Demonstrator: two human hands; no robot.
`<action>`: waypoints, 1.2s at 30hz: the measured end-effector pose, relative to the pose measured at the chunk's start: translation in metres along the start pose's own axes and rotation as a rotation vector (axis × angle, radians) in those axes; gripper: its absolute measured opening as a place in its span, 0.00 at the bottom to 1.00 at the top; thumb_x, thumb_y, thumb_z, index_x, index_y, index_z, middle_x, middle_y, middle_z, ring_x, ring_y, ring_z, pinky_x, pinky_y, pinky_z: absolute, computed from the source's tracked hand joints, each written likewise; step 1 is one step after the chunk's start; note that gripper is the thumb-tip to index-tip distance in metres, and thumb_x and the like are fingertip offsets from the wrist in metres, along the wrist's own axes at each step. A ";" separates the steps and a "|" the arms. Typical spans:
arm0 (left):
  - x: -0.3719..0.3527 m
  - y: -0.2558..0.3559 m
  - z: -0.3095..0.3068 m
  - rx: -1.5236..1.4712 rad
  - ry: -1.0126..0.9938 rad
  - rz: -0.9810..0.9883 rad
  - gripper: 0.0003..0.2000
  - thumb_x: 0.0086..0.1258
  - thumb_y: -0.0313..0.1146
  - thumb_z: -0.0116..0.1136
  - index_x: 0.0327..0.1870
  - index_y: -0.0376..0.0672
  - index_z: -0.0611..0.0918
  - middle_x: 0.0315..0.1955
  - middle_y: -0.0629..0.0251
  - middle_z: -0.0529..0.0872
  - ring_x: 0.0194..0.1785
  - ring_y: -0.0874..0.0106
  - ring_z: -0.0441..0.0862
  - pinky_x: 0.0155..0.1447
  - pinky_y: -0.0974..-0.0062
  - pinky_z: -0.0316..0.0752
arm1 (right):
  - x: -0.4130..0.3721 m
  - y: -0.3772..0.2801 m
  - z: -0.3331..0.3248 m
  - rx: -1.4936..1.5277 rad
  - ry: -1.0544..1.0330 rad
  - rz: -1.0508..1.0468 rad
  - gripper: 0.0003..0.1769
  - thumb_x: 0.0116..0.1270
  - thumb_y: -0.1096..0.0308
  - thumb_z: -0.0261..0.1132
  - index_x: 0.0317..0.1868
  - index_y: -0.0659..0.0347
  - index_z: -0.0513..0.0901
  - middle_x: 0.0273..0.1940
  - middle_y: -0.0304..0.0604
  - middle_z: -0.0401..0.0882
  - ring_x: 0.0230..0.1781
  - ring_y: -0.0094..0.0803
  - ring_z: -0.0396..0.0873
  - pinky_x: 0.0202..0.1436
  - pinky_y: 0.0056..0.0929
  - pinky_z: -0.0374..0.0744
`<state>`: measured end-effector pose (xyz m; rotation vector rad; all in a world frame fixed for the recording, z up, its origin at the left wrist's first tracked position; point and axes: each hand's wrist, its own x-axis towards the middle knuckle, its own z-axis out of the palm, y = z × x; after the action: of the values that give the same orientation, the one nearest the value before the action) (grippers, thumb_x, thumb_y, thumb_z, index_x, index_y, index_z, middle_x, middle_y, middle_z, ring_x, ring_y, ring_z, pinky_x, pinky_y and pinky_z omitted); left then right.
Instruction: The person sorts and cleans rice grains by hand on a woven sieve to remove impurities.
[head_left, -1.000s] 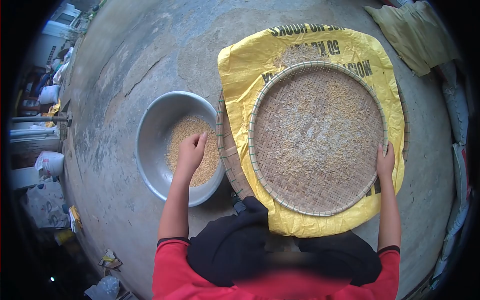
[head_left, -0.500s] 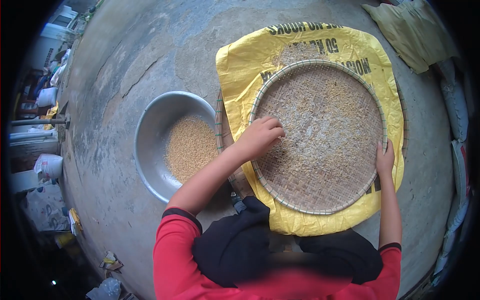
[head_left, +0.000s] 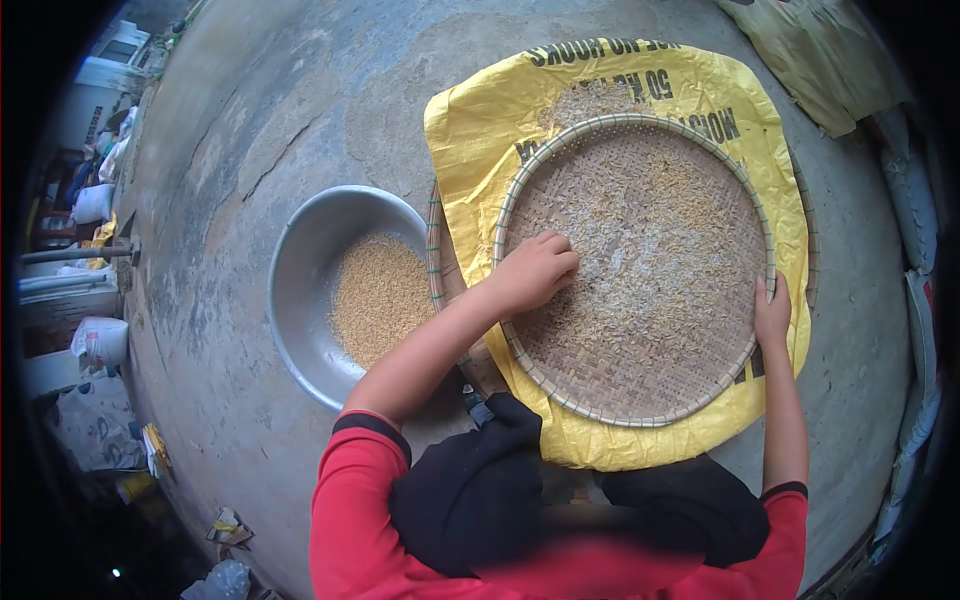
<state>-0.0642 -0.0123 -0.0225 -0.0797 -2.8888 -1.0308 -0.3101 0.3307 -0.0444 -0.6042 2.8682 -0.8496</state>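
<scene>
A round woven bamboo tray point(head_left: 640, 385) lies before me with unhusked and whitish grains point(head_left: 650, 260) spread over its weave. My left hand point(head_left: 540, 272) is over the tray's left side, its fingers curled together and pointing down at the grain. Whatever the fingertips may hold is hidden. My right hand point(head_left: 772, 318) grips the tray's rim at the right, thumb on top. Under the tray is a yellow printed sack point(head_left: 470, 130), with some grain lying on it beyond the far rim. Part of another woven tray point(head_left: 437, 250) shows beneath the sack.
Left of the tray stands a metal basin point(head_left: 300, 300) with a heap of golden grain point(head_left: 380, 300). Filled sacks point(head_left: 915, 215) and a yellowish sack point(head_left: 820, 60) line the right side. Assorted household items, including a white bucket point(head_left: 98, 342), sit along the far left of the concrete floor.
My left hand has shifted slightly to the right over the grain, fingers still curled. My right hand stays on the rim. The whole view has moved a little.
</scene>
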 end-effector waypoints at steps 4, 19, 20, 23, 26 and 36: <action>-0.007 0.005 -0.010 -0.130 0.079 -0.073 0.05 0.59 0.27 0.59 0.33 0.41 0.75 0.33 0.65 0.76 0.42 0.68 0.75 0.46 0.72 0.71 | -0.001 -0.004 -0.001 -0.005 0.007 0.006 0.19 0.65 0.59 0.56 0.50 0.64 0.72 0.39 0.52 0.77 0.41 0.45 0.77 0.45 0.34 0.73; -0.145 0.002 -0.075 0.073 0.598 -0.937 0.09 0.54 0.27 0.63 0.37 0.39 0.82 0.31 0.65 0.81 0.36 0.73 0.79 0.40 0.76 0.71 | 0.000 0.000 0.001 0.002 -0.002 0.024 0.19 0.65 0.59 0.56 0.50 0.65 0.72 0.40 0.52 0.78 0.42 0.43 0.77 0.47 0.33 0.72; -0.155 0.000 -0.076 0.077 0.596 -0.938 0.09 0.54 0.27 0.63 0.37 0.39 0.82 0.31 0.65 0.81 0.36 0.73 0.79 0.40 0.76 0.71 | 0.000 0.000 0.001 0.005 -0.003 0.025 0.19 0.65 0.59 0.56 0.50 0.65 0.72 0.40 0.52 0.78 0.42 0.43 0.77 0.47 0.33 0.72; -0.157 -0.001 -0.075 0.807 0.520 -0.731 0.08 0.54 0.26 0.62 0.35 0.40 0.81 0.29 0.63 0.80 0.36 0.67 0.77 0.40 0.72 0.71 | -0.002 0.001 0.001 0.001 0.006 0.017 0.20 0.66 0.59 0.56 0.52 0.66 0.72 0.41 0.52 0.78 0.43 0.41 0.77 0.49 0.32 0.72; -0.108 0.020 -0.059 0.198 0.515 -0.514 0.05 0.54 0.27 0.62 0.32 0.42 0.80 0.29 0.63 0.77 0.36 0.65 0.75 0.42 0.69 0.71 | 0.000 0.000 0.002 -0.012 -0.011 0.021 0.20 0.66 0.59 0.56 0.51 0.66 0.72 0.41 0.52 0.78 0.43 0.41 0.77 0.49 0.32 0.72; -0.046 0.030 0.005 0.200 0.026 -0.051 0.06 0.52 0.31 0.62 0.29 0.44 0.78 0.36 0.66 0.75 0.45 0.66 0.72 0.48 0.70 0.69 | 0.000 0.000 0.001 0.016 0.015 -0.004 0.18 0.65 0.58 0.56 0.48 0.65 0.73 0.37 0.51 0.77 0.39 0.43 0.77 0.44 0.33 0.72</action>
<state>-0.0163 0.0130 -0.0114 0.0189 -2.9657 -0.7387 -0.3095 0.3300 -0.0450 -0.6042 2.8714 -0.8799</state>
